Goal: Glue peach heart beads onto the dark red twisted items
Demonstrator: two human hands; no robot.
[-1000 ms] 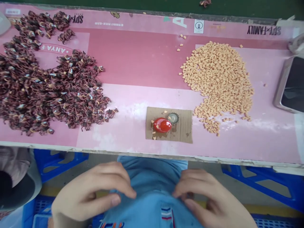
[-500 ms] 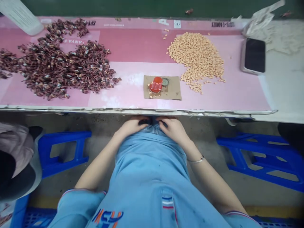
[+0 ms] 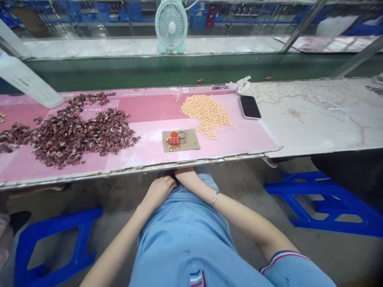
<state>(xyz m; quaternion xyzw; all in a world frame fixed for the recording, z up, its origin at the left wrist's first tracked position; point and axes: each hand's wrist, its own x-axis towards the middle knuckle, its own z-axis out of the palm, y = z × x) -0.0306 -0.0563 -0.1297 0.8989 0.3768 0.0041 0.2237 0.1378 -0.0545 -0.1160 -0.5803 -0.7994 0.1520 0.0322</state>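
Note:
My left hand rests on the lap of my jeans, fingers loosely laid and holding nothing that I can see. Beside it, my right hand reaches in between my legs under the table edge; its fingers are hidden. On the table ahead, a brown cardboard piece bears a shiny red cup-shaped piece and a small grey-green toothed disc. To the left spreads a heap of small dark reddish-brown pieces. A pile of tiny tan pieces lies to the right.
A phone and crumpled white tissue lie at the right. A white bottle leans in from the left. Beyond the green strip stands a mint fan. Blue stools stand on both sides below the table.
The view has tilted up and turned, bringing the fan and the far shelves into sight. My hands have moved closer together in my lap, the right one reaching further in. The table items look unmoved.

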